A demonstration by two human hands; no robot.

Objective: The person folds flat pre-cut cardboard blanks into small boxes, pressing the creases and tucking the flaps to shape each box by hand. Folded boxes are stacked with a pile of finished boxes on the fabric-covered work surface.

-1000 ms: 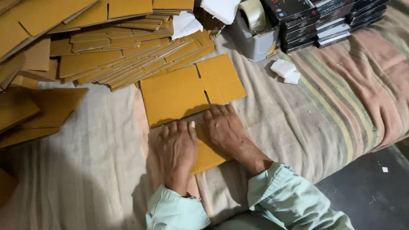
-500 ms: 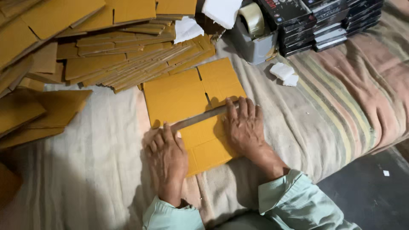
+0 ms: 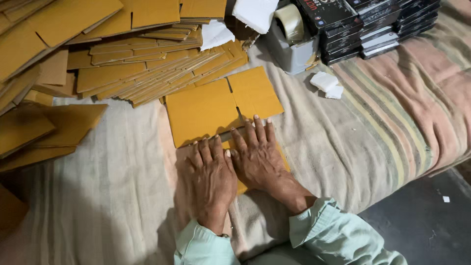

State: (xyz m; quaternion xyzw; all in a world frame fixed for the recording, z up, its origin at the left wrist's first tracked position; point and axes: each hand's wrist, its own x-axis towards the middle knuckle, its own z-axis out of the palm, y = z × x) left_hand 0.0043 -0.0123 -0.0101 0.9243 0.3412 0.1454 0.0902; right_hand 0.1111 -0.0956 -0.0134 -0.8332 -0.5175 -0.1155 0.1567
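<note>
Both hands, left hand (image 3: 212, 176) and right hand (image 3: 259, 156), lay flat side by side, pressing a fold into the cardboard sheet (image 3: 216, 110) just below the cardboard pile (image 3: 122, 68); creasing apparently needed firm, even pressure.

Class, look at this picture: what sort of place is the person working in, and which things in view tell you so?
Probably a small home packing workshop. Both hands press a flat yellow cardboard blank on a striped blanket, beside heaps of like blanks, a tape dispenser and stacked dark boxes.
</note>
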